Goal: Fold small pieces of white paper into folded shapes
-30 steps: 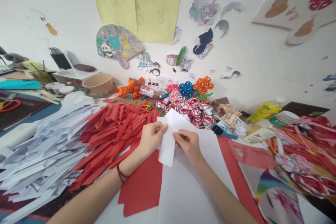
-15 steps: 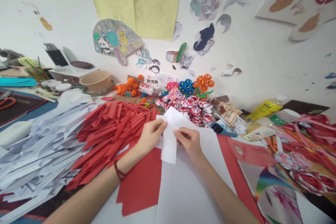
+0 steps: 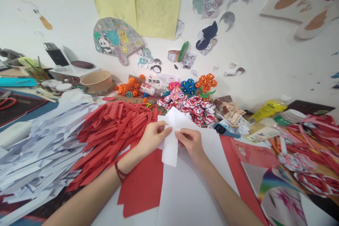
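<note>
Between my two hands is a folded white piece of paper (image 3: 170, 150), its upper end pointed and its lower end a flat strip. My left hand (image 3: 153, 136) is closed on its left side, the thumb lying across the front. On the right edge, my right hand (image 3: 191, 142) pinches the paper between thumb and curled fingers. Beneath them lie large white sheets (image 3: 190, 190) and a red sheet of paper (image 3: 143, 187). Left of my hands is a heap of folded red paper strips (image 3: 111, 130), with a heap of white paper strips (image 3: 45, 155) beyond it.
Red-and-white paper flowers (image 3: 197, 107) sit behind my hands, beside a blue watch (image 3: 225, 129). A yellow bottle (image 3: 268, 108) lies at the right, near more red strips (image 3: 315, 144). Scissors (image 3: 7, 103) rest at the far left. A wall stands at the back.
My left thumb has slid slightly down and right across the folded white paper, closer to my right thumb. My right hand has stayed almost still.
</note>
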Motion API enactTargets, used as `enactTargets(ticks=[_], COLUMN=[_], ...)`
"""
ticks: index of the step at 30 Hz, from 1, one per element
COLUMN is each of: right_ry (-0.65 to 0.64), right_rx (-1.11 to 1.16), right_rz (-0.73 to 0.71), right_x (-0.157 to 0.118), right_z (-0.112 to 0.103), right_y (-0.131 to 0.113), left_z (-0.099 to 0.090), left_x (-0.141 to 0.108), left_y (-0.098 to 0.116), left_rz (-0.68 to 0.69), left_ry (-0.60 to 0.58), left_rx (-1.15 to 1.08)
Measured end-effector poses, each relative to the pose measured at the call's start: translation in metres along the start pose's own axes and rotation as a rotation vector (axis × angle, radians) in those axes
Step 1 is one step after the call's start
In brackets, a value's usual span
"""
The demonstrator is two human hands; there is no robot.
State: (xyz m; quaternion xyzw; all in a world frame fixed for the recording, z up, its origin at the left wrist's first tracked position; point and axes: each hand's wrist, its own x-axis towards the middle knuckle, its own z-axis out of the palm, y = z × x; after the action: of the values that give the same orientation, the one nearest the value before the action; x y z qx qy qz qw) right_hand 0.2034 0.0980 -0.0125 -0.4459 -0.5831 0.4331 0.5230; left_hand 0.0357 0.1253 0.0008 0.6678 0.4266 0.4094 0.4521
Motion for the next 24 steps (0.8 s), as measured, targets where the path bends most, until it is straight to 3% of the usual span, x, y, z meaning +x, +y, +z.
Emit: enactTargets(ticks=[6, 11, 24], right_ry=[-0.027, -0.066, 0.063], right_rx=[0.039, 0.091, 0.116], right_rz=[0.054, 0.101, 0.053], right_x=[0.0007, 0.002, 0.0025], right_z=[0.0002, 0.0019, 0.0002], right_y=[0.0038, 0.003, 0.0057], left_z=[-0.0012, 0.0027, 0.0053], left_x=[-0.0034, -0.0041, 0.0002], left_y=[0.0052, 0.0025, -0.0014], left_rz=[0.061, 0.018, -0.003], left_ry=[0.027, 0.012, -0.02], left_rx=[0.078, 0.036, -0.039])
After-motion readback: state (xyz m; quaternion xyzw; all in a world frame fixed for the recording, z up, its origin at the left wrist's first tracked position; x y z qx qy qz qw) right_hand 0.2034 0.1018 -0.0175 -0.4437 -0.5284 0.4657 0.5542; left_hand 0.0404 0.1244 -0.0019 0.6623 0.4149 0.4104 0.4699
